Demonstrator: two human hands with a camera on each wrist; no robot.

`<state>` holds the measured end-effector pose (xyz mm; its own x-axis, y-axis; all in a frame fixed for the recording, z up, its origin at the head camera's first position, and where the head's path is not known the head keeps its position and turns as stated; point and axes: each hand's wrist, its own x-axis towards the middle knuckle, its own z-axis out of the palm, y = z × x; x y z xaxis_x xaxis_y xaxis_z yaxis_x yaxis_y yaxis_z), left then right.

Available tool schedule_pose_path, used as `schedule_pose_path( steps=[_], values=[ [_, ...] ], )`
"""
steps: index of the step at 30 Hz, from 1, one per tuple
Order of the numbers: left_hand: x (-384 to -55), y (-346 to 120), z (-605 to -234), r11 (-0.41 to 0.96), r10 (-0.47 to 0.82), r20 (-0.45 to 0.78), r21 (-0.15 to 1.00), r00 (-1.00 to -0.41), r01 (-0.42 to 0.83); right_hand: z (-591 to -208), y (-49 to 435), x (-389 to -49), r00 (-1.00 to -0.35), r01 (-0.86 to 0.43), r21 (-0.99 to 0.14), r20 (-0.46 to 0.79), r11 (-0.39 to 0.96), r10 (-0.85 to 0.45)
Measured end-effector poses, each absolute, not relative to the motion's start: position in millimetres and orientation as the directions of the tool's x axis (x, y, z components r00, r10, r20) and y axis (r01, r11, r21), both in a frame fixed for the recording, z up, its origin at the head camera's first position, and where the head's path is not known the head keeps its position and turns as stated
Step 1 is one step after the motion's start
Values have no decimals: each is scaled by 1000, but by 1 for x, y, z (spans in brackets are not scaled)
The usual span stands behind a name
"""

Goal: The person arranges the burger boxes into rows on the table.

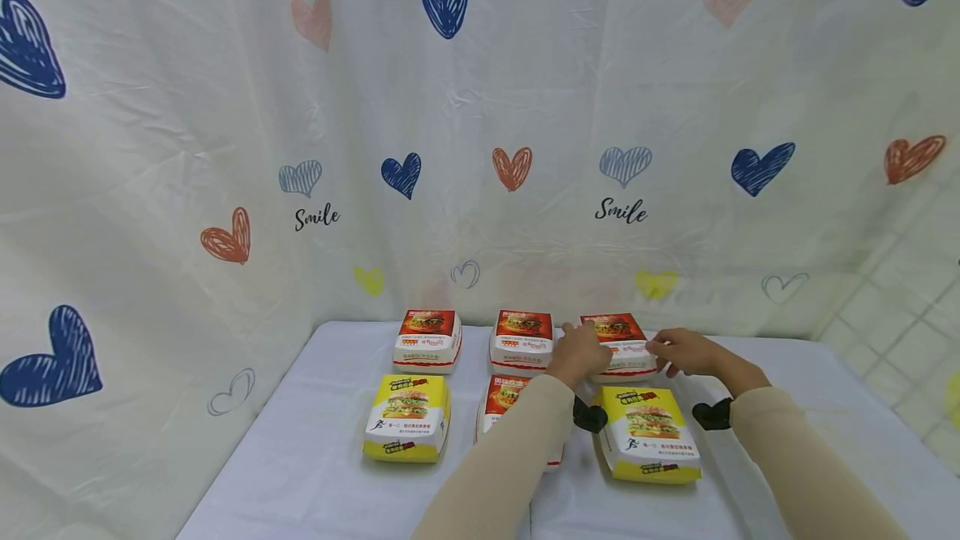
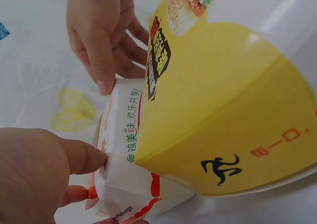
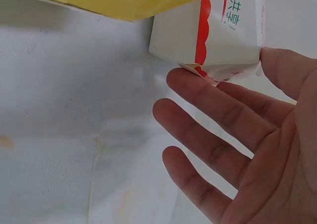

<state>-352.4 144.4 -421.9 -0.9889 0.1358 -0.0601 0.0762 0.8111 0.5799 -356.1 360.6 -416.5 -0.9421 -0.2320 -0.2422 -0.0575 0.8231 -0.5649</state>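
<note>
At the right end of the back row, both hands are on a red-and-white burger box [image 1: 617, 330]. My left hand [image 1: 580, 352] holds its left side, the thumb on the lid's edge and the other fingers down the side wall. From the right, my right hand [image 1: 690, 352] pinches a corner between thumb and forefinger; its other fingers [image 3: 198, 140] spread free of the box. A yellow-and-white burger box [image 1: 649, 432] lies directly in front, between the two forearms, and covers part of the held box in the left wrist view.
Two more red-and-white boxes, one left [image 1: 427, 340] and one middle [image 1: 522, 340], stand along the back row. The front row has a yellow box [image 1: 407, 419] and a red-and-white box [image 1: 504, 394] partly behind the left sleeve. A heart-printed curtain [image 1: 480, 107] hangs behind the white-covered table [image 1: 300, 457].
</note>
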Motion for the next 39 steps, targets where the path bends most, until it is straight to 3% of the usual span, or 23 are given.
schedule_pose_path(
  steps=[39],
  values=[
    [-353,140,-422,780,167,-70,619,-984,88,-419,358,-352,-937,-36,-565,-268,824,-224]
  ],
)
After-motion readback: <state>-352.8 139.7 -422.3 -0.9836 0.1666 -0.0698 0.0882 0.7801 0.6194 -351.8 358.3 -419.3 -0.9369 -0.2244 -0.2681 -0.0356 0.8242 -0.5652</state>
